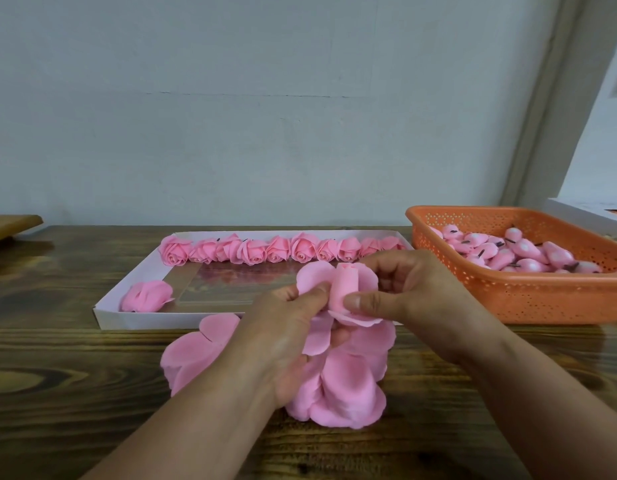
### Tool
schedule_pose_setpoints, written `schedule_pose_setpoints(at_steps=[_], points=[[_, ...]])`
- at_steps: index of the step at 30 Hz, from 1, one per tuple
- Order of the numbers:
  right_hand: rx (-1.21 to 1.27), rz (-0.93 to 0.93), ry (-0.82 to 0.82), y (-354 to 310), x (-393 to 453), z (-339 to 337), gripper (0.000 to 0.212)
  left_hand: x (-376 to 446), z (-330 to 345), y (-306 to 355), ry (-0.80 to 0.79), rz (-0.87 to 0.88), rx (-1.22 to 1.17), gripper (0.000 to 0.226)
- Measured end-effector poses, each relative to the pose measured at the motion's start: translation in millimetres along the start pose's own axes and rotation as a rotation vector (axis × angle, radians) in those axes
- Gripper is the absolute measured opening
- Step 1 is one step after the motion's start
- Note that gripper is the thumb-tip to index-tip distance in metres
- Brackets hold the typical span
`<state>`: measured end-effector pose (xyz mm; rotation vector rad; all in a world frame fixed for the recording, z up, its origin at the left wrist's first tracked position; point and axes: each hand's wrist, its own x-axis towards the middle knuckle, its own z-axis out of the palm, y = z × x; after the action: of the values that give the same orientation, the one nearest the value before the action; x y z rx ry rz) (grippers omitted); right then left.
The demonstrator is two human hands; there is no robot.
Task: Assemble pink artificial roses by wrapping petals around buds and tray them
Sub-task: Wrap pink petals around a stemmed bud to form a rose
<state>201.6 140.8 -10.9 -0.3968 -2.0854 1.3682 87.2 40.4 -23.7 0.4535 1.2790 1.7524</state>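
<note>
A half-wrapped pink rose [342, 285] stands upright between both hands, above the tray's front edge. My left hand [286, 327] pinches its left side with thumb and fingers and holds loose petals hanging below. My right hand [400, 289] pinches the bud's lower right with the thumb, fingers curled behind the open petals. A pile of loose pink petals [348, 386] lies on the table under the hands, spreading left. The white tray [127, 317] holds a row of several finished roses [275, 249] along its far side and one petal bunch [146, 296] at its front left.
An orange perforated basket [528, 299] at the right holds several pink buds [521, 252] with dark stems. A wooden board edge [12, 226] lies at the far left. A white box corner [591, 216] sits behind the basket. The wooden table [64, 368] runs to the wall.
</note>
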Motion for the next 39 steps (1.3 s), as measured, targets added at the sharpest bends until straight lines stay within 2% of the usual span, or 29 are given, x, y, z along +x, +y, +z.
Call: schedule_pose_setpoints(at_steps=[4,7,10,13,16,22,25,33,39], points=[[0.024,-0.065,-0.018,1.6,-0.5,3.2,0.027,-1.3,0.0,1.5,-0.001,0.001,-0.018,0.013],[0.066,-0.037,0.065,3.9,1.4,6.1,0.033,-0.4,-1.1,2.0,0.028,0.015,-0.022,0.009],[0.019,0.016,0.142,5.5,2.2,7.7,0.031,1.6,-2.9,2.7,0.048,0.034,-0.048,0.006],[0.049,0.044,0.145,5.2,1.7,8.8,0.022,1.4,-3.4,2.2,0.017,0.042,-0.056,0.008],[0.051,-0.012,0.144,5.4,0.4,11.1,0.015,1.7,-3.5,2.0,0.006,0.039,-0.047,0.011],[-0.071,-0.101,0.136,4.1,-3.2,15.3,0.019,2.6,-3.8,1.4,-0.009,0.033,-0.045,0.012],[-0.157,-0.126,0.140,4.2,-4.5,16.2,0.018,4.7,-7.0,-1.2,-0.005,0.069,0.006,0.014],[-0.102,-0.104,0.184,5.3,-2.4,21.9,0.018,7.6,-7.3,-7.5,-0.021,0.174,0.206,0.021],[-0.109,-0.079,0.172,5.5,-4.4,23.1,0.018,2.6,-6.3,-4.2,0.019,0.170,0.244,0.020]])
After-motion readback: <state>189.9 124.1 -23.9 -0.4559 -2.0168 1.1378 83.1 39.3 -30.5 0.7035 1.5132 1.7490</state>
